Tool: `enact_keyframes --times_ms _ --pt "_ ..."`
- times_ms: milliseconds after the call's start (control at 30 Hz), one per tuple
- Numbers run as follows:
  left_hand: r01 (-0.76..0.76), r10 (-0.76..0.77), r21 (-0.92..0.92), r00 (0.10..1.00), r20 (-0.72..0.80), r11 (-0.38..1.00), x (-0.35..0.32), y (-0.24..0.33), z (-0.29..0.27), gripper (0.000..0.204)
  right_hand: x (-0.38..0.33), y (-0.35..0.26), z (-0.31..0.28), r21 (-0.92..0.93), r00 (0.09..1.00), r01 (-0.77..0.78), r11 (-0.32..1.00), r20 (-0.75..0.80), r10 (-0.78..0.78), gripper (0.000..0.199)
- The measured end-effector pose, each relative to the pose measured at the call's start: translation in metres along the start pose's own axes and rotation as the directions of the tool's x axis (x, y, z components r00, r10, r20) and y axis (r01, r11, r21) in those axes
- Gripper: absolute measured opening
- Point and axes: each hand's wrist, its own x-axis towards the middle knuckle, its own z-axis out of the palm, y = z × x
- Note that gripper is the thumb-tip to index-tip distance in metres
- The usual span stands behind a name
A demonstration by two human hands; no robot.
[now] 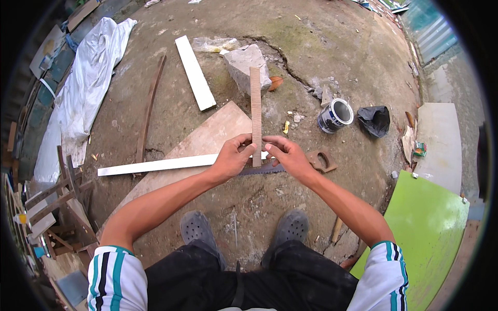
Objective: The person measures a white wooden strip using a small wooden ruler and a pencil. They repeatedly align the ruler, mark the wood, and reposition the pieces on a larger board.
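Upright in front of me stands a narrow brown wooden strip point(256, 111) with fine ridges across its face. My left hand point(232, 158) pinches its left edge near the lower end. The curled fingers of my right hand point(289, 157) close on the opposite edge. Beneath my hands, a long white board point(155, 167) lies across a pale brown panel point(220, 127); my left hand hides part of it. A handsaw point(322, 161) rests on the ground, its wooden handle just right of my right hand and its blade partly covered by my hands.
Beyond the strip sits a grey rock point(246, 67), with a white board point(195, 75) to its left. An open metal can point(337, 114) and a black plastic bag point(373, 122) stand right. A green panel point(425, 228) lies near right; scrap wood point(62, 199) piles up left.
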Motion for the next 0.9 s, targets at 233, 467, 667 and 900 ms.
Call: enact_keyframes --times_ms 233,467,667,900 --pt "0.002 -0.002 0.021 0.999 0.037 1.0 0.001 -0.029 0.019 0.047 0.004 0.022 0.006 0.141 0.988 -0.138 0.98 -0.045 0.146 0.037" --pt "-0.152 0.152 0.546 0.987 0.046 0.824 -0.011 -0.059 0.004 0.046 -0.001 0.046 -0.013 0.039 0.956 -0.276 0.96 -0.095 0.278 0.018" --pt "-0.225 0.433 0.927 0.898 0.077 0.301 -0.016 -0.09 -0.101 0.047 0.007 0.059 -0.059 -0.176 0.955 -0.296 0.939 -0.054 0.291 0.022" --pt "-0.058 0.356 0.997 0.934 0.037 0.049 -0.031 -0.102 -0.173 0.074 0.034 0.074 -0.087 -0.414 0.921 -0.299 0.86 0.11 0.373 0.023"
